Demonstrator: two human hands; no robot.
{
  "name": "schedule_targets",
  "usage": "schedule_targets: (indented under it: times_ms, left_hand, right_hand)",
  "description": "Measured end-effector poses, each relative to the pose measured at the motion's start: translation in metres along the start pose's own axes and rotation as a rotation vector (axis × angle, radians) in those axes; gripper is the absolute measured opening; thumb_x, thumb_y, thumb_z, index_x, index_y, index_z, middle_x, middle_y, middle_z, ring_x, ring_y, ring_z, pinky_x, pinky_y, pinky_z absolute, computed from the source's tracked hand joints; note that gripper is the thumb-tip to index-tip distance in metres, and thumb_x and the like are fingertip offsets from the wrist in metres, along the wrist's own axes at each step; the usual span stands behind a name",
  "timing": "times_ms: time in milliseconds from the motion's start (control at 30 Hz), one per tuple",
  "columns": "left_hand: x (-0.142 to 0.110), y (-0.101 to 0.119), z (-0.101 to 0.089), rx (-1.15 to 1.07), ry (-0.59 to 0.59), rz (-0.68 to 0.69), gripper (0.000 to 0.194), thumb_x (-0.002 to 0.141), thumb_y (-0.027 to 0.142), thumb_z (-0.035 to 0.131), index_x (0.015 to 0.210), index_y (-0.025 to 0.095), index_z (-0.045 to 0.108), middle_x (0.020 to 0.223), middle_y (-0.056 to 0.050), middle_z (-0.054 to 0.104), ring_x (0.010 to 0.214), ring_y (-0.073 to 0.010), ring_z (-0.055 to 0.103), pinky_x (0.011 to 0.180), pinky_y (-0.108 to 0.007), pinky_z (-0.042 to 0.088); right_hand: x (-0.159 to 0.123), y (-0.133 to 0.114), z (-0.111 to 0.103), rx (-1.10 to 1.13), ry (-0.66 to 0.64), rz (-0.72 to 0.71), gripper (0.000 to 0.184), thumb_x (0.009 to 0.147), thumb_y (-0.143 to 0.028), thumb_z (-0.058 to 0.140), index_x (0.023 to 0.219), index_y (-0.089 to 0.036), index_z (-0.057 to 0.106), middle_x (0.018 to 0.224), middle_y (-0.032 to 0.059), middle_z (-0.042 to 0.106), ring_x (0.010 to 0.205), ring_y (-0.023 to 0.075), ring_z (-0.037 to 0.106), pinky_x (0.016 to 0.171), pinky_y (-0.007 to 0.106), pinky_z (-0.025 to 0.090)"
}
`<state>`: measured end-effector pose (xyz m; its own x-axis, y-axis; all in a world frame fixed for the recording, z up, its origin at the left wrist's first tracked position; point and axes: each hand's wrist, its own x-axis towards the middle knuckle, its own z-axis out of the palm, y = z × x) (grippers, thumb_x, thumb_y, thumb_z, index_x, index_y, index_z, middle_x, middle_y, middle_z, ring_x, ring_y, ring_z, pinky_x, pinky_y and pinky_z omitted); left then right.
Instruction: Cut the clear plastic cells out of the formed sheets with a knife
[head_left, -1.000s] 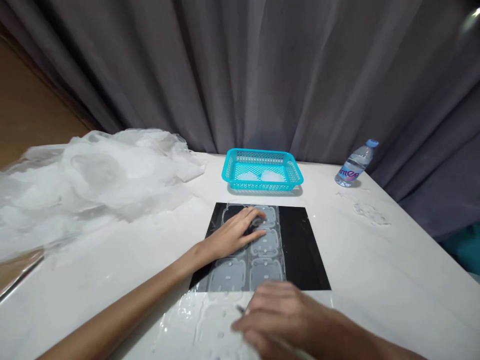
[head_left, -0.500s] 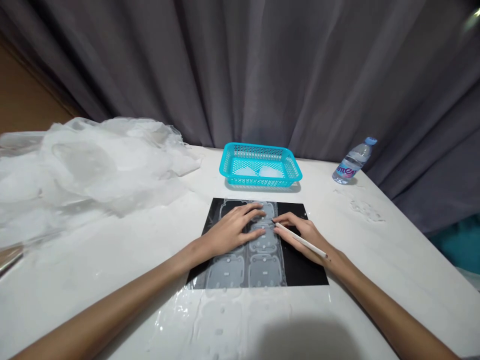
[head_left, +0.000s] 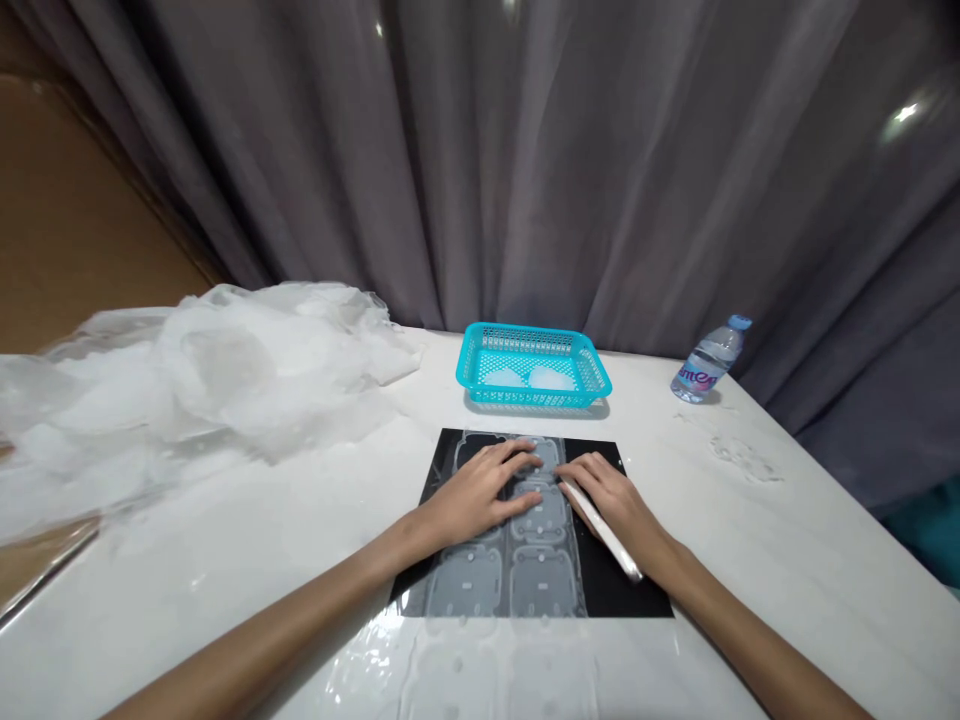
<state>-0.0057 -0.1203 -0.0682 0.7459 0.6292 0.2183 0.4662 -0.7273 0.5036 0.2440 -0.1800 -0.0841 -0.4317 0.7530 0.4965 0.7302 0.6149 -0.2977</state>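
Observation:
Flat on a clear plastic sheet (head_left: 465, 585), my left hand (head_left: 480, 492) presses down with its fingers spread. The sheet has rows of rounded, square-like outlines and lies across a black mat (head_left: 622, 598), hanging past its near edge onto the table. My right hand (head_left: 619, 505) is closed around a slim white pen-like tool (head_left: 604, 530). Its front end points at the sheet's right edge, close to my left fingertips; the tip is too small to make out. The tool's back end slants toward me over the mat.
Behind the mat stands a turquoise basket (head_left: 534, 399) with two whitish pieces (head_left: 551, 378) inside. A water bottle (head_left: 709, 365) is at the back right, near clear scraps (head_left: 746, 460). A heap of white translucent sheeting (head_left: 225, 375) covers the left side. Grey curtain (head_left: 480, 160) hangs behind.
The view has tilted up, so everything sits lower in the picture. The tool in my right hand has swung to a steeper angle. My left hand stays in place on the sheet.

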Motion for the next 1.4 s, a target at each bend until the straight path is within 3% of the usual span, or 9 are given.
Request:
schedule_targets:
  times_ms: [200,500,667,800,967,1133,1400]
  left_hand:
    - [-0.001,0.001,-0.001,0.016,0.006,0.011,0.045,0.104,0.050,0.058,0.143,0.027,0.060,0.155,-0.011,0.056,0.142,-0.0332,0.054,0.119,-0.051,0.043]
    - [0.001,0.000,0.001,0.015,-0.025,0.002,0.046,0.105,0.051,0.057,0.144,0.025,0.058,0.158,-0.012,0.053,0.147,-0.0327,0.050,0.121,-0.052,0.041]
    - [0.003,-0.002,0.002,0.004,-0.034,-0.002,0.046,0.105,0.053,0.055,0.143,0.026,0.057,0.159,-0.011,0.052,0.146,-0.0337,0.049,0.120,-0.053,0.041]
    - [0.004,0.000,0.001,0.002,-0.039,-0.002,0.046,0.105,0.053,0.056,0.143,0.027,0.057,0.159,-0.010,0.052,0.147,-0.0329,0.048,0.121,-0.052,0.041]
    - [0.004,0.002,0.000,0.031,-0.046,-0.005,0.046,0.105,0.052,0.056,0.144,0.026,0.056,0.159,-0.010,0.052,0.148,-0.0325,0.048,0.122,-0.051,0.040]
    - [0.002,0.001,0.003,0.027,-0.047,-0.005,0.047,0.104,0.051,0.059,0.144,0.025,0.057,0.159,-0.011,0.052,0.149,-0.0322,0.047,0.122,-0.051,0.040]
    - [0.003,0.002,0.002,0.012,-0.048,-0.016,0.047,0.104,0.050,0.060,0.143,0.024,0.058,0.158,-0.012,0.052,0.148,-0.0335,0.047,0.121,-0.053,0.041]
  right_hand:
    - [0.002,-0.002,0.001,-0.001,-0.016,-0.030,0.028,0.106,-0.014,0.046,0.128,-0.021,0.062,0.107,0.0109,0.066,0.098,0.0279,0.063,0.084,0.044,0.060]
    - [-0.002,-0.001,-0.002,0.131,0.001,0.035,0.025,0.107,-0.017,0.048,0.126,-0.022,0.064,0.110,0.0114,0.066,0.102,0.0278,0.063,0.089,0.046,0.058]
    - [-0.004,0.001,-0.006,0.335,0.070,0.237,0.011,0.106,-0.027,0.057,0.107,-0.020,0.065,0.102,0.0072,0.070,0.095,0.0227,0.069,0.085,0.037,0.055]
    - [0.001,0.000,-0.010,0.460,0.064,0.387,0.017,0.103,-0.035,0.064,0.094,-0.021,0.068,0.091,0.0029,0.073,0.084,0.0195,0.071,0.078,0.032,0.053]
    - [0.008,-0.002,-0.014,0.502,0.029,0.299,0.015,0.099,-0.033,0.071,0.089,-0.022,0.074,0.092,0.0047,0.071,0.086,0.0206,0.070,0.079,0.033,0.054]
    - [0.004,0.000,-0.016,0.558,-0.017,0.267,0.013,0.100,-0.033,0.068,0.101,-0.025,0.078,0.105,0.0071,0.073,0.099,0.0229,0.071,0.091,0.037,0.055]
    - [0.014,-0.001,-0.015,0.629,-0.059,0.349,0.012,0.097,-0.034,0.072,0.095,-0.022,0.072,0.093,0.0018,0.072,0.085,0.0184,0.069,0.080,0.030,0.053]
